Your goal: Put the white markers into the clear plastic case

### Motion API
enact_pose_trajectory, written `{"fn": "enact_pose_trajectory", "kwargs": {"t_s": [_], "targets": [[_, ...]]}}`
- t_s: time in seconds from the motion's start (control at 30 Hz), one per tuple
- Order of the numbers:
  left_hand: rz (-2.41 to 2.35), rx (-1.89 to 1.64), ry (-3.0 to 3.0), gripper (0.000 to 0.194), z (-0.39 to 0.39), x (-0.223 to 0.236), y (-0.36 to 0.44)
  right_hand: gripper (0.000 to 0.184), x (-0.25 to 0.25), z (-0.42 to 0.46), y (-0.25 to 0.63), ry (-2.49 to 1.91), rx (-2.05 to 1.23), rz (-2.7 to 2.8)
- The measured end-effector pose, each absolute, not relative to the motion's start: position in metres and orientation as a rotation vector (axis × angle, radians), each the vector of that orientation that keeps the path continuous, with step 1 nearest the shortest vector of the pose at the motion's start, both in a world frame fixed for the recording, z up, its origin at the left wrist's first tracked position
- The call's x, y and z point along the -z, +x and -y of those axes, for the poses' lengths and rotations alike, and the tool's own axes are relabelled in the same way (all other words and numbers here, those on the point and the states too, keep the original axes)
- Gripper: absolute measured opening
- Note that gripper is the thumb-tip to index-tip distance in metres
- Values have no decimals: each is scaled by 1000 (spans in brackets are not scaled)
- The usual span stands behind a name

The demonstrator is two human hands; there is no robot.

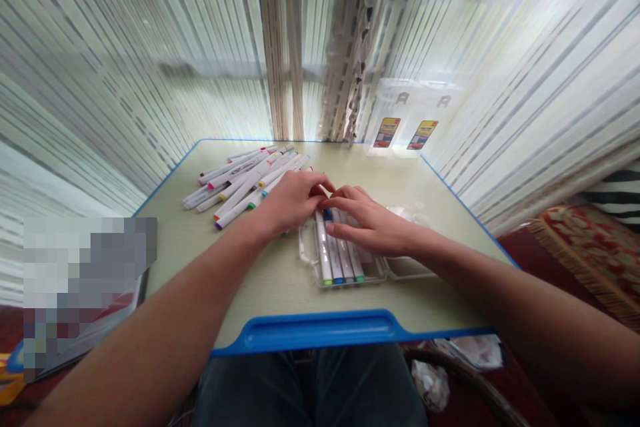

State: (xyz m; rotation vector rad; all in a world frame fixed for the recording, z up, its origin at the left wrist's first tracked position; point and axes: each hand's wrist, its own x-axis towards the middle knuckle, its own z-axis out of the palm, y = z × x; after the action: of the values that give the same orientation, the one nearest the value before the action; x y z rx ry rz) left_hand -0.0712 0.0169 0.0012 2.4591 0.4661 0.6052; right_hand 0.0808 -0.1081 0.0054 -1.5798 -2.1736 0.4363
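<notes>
A clear plastic case [311, 268] lies open on the table, holding several white markers [345, 257] side by side with yellow-green, blue, grey and green ends toward me. My left hand [295, 197] bends over the far left corner of the case, its fingers and thumb drawn together. Whatever sits between those fingertips is hidden. Over the markers in the case rests my right hand [370, 220], thumb and fingers apart, fingertips meeting the left hand's. Left of the case, a loose pile of white markers [240, 183] with colored ends spreads across the table.
The pale table [270, 287] has a blue rim with a molded tray [320, 328] at the front. Two clear labelled cases [400, 113] stand upright at the back right. String curtains [220, 47] hang behind. A blurred-out object [90, 287] is at left; a patterned cloth [590, 247] at right.
</notes>
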Motion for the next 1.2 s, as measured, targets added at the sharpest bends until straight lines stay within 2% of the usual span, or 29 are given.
{"fn": "enact_pose_trajectory", "kwargs": {"t_s": [0.9, 1.2], "targets": [[-454, -586, 2469, 27, -17, 0, -70, 41, -7, 108, 80, -1561, -470, 2139], [-440, -594, 2466, 21, -15, -2, -70, 41, -8, 111, 81, -1526, -503, 2049]]}}
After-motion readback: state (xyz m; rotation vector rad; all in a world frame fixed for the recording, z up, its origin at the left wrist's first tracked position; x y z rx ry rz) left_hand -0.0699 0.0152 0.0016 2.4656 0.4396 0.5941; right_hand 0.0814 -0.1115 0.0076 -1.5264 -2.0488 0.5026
